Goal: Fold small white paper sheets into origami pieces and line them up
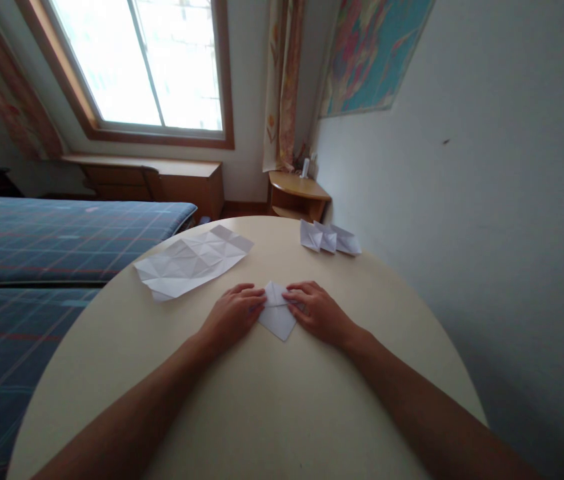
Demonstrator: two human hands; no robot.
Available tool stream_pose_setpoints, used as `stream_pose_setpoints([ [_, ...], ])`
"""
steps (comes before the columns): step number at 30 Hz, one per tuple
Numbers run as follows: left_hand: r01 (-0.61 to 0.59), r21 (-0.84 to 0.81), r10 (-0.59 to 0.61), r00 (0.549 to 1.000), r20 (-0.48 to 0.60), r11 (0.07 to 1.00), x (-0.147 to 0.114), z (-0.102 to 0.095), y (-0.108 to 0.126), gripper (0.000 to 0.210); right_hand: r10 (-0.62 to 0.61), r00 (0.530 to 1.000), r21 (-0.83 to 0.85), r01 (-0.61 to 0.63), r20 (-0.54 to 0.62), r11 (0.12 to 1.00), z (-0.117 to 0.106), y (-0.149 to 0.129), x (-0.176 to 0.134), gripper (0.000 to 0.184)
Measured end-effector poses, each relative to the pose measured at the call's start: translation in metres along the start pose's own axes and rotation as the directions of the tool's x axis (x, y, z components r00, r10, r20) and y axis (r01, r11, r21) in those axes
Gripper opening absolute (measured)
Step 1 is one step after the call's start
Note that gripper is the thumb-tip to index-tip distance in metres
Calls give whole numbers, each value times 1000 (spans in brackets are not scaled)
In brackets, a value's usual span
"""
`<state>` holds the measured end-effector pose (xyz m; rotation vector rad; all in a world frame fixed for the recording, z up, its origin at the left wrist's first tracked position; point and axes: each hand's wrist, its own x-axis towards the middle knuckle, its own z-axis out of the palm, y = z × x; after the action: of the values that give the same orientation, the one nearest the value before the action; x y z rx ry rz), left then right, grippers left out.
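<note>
A small folded piece of white paper (278,321), roughly diamond-shaped with a crease across it, lies on the round cream table (282,413). On its left side, the fingers of my left hand (235,310) close on the edge. My right hand (318,310) grips the opposite edge, thumb low and fingers on top. Both hands partly cover the paper's side corners. Farther back on the left rests a larger creased sheet of white paper (197,260). Several folded paper pieces (329,238) stand in a row near the table's far right edge.
A bed with a blue plaid cover (62,240) adjoins the table on the left. The white wall (487,220) runs along the right. Beyond the table are a corner shelf (299,185), a wooden desk (187,167) and a bright window (147,67).
</note>
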<state>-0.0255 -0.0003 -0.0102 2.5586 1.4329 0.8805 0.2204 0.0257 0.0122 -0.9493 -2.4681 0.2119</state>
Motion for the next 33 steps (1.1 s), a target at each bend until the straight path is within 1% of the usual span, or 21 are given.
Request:
stream_pose_setpoints([
  [3, -19, 20, 18, 999, 29, 1000, 0, -3, 2, 29, -89, 994, -35, 92, 56, 995, 2, -2, -2, 39],
  [5, -36, 32, 34, 998, 53, 999, -1, -5, 4, 31, -123, 987, -55, 130, 106, 990, 3, -2, -3, 41],
  [7, -56, 38, 53, 995, 83, 998, -2, -8, 6, 31, -120, 984, -69, 130, 132, 989, 2, -1, -3, 40],
  [12, -109, 51, 100, 984, 150, 993, -4, -15, 12, 37, -93, 986, -73, 104, 142, 992, -1, 2, -4, 40],
  [17, -161, 143, 129, 969, 213, 977, -1, -24, 23, 37, -91, 983, -71, 103, 161, 992, -3, -3, -4, 47],
  [23, -190, 202, 148, 967, 206, 961, 2, -28, 32, 37, -103, 984, -79, 115, 145, 990, 0, -5, -4, 53],
  [28, -188, 249, 136, 968, 213, 950, 2, -26, 35, 40, -85, 985, -71, 96, 149, 993, 0, -8, -4, 53],
  [33, -183, 255, 132, 969, 207, 949, 3, -25, 37, 40, -71, 987, -53, 79, 146, 995, -1, -9, -3, 53],
])
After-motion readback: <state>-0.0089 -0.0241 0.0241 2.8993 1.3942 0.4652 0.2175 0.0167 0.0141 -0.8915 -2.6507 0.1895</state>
